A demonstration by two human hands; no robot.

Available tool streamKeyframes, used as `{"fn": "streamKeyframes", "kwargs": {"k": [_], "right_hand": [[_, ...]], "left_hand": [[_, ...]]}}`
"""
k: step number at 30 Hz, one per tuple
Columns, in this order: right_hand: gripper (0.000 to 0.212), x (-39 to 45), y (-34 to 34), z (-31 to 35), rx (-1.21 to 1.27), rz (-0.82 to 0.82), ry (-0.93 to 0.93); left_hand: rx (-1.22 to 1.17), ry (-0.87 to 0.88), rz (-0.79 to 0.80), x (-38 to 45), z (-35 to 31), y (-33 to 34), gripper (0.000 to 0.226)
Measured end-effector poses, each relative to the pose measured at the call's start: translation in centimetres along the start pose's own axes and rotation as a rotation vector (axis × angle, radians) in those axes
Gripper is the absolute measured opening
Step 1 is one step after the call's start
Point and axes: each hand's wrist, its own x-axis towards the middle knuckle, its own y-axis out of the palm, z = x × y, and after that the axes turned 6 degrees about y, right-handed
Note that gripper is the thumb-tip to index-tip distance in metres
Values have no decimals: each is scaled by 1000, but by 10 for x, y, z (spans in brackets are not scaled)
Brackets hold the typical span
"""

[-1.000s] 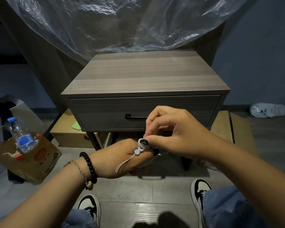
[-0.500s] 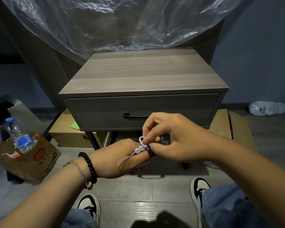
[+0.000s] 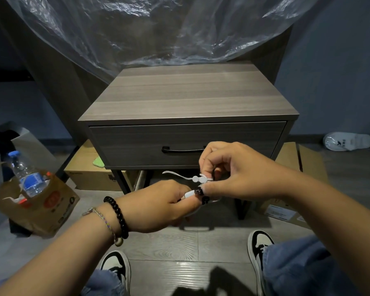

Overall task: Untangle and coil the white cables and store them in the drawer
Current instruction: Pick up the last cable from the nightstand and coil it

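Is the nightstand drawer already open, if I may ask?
No, the drawer sits flush in the nightstand, with its handle untouched.

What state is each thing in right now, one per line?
Grey wooden nightstand drawer: closed.
White cable with strap tie: coiled, held in front of the drawer.
Left hand: grips the coil.
Right hand: pinches the strap.
Clear plastic water bottle: capped, upright in brown paper bag.

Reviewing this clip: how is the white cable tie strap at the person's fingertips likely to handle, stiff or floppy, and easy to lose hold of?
The white strap probably is floppy: its free tail curves out leftward unsupported from the right hand pinching it. It looks thin and light, so it would likely slip from a loose grip. The left hand holds the white cable end beneath, which likely steadies it.
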Motion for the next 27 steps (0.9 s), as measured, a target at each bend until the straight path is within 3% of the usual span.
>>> {"fn": "streamKeyframes", "kwargs": {"k": [4, 8, 12, 15, 20, 27], "right_hand": [[15, 1, -8, -3, 130, 84, 37], [30, 0, -17, -5, 244, 152, 79], [16, -4, -31, -5, 350, 192, 101], [15, -6, -34, -3, 329, 163, 76], [14, -3, -25, -2, 197, 166, 13], [12, -4, -27, -3, 319, 178, 13]], "left_hand": [[-5, 0, 20, -1, -5, 1, 44], [-31, 38, 38, -3, -13, 1, 51], [-217, 74, 57, -5, -18, -1, 52], [-280, 86, 62, -5, -17, -3, 60], [-269, 73, 55, -2, -17, -1, 53], [-180, -5, 108, 1, -12, -1, 67]]}}
